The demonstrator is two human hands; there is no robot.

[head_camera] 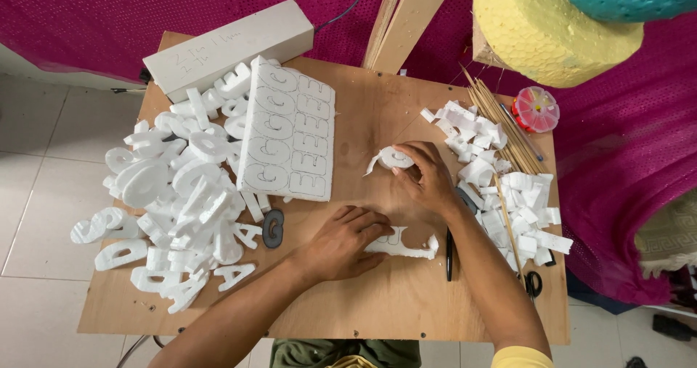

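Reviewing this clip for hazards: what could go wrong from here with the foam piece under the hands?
1. The thin white foam piece under the left hand looks fragile and might snap if pressed.
2. The right hand holds a small foam cutout; a slip could tear it.
3. The right forearm could brush the scrap pile off the board.

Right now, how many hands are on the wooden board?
2. The left hand presses a white foam scrap near the board's middle; the right hand holds a round foam piece just above it.

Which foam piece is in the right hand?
The round white foam letter under the right hand, alone mid-board, apart from both heaps.
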